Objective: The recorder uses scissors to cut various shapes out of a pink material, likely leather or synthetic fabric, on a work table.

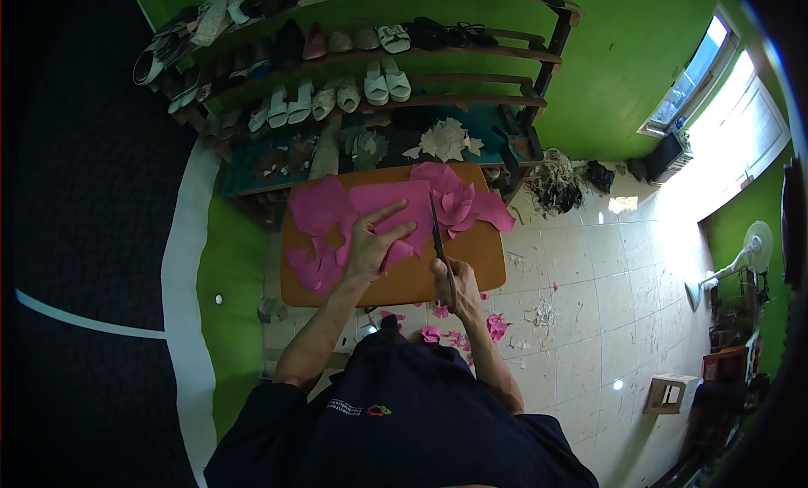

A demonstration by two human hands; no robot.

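Observation:
A pink sheet [404, 197], perhaps leather or foam, lies on the brown table. My left hand [373, 242] rests on it, its thumb and index finger spread apart. To the right, my right hand [459, 282] is wrapped round long dark scissors [436, 223], whose blades point away from me along the sheet's right edge. More pink pieces surround it: a rounded one [320, 203] at the far left, a curved offcut [316, 269] nearer me, and a crumpled pile [454, 197] at the far right.
The brown table [492, 265] stands against shoe racks [471, 101] holding several pairs. Pale cut pieces [449, 140] lie on a low shelf. Pink scraps [497, 326] and shavings litter the tiled floor. A scrap heap [555, 183], a white fan [757, 240] and a small stool [671, 394] are at right.

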